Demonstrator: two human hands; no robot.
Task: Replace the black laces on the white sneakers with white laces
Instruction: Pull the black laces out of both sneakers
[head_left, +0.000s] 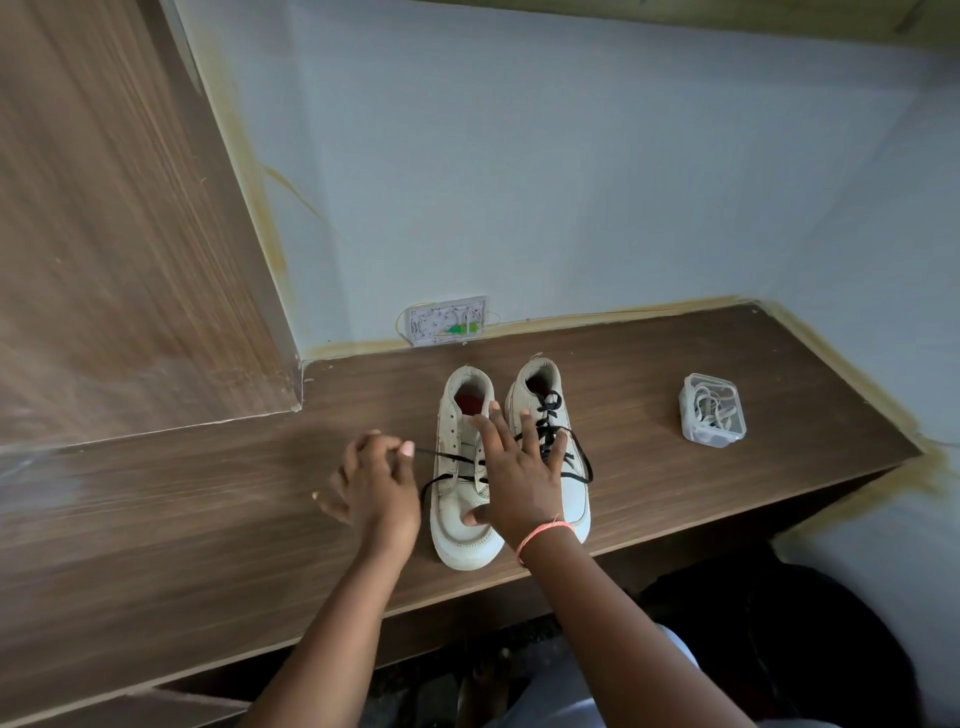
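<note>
Two white sneakers, side by side on a wooden desk, both hands at the left one.
Head view: left hand (376, 480), fingers curled, pinches a black lace (441, 458) and draws it leftward, taut from the eyelets of the left sneaker (464, 467). Right hand (514, 473) lies flat with fingers spread, pressing across both shoes, thumb on the left toe; a pink thread band circles its wrist. Right sneaker (563, 467) fully laced in black. Both shoes' long axes run front to back, toes toward the person, openings toward the wall. Clear plastic box of white laces (711, 410) stands well apart to the right.
</note>
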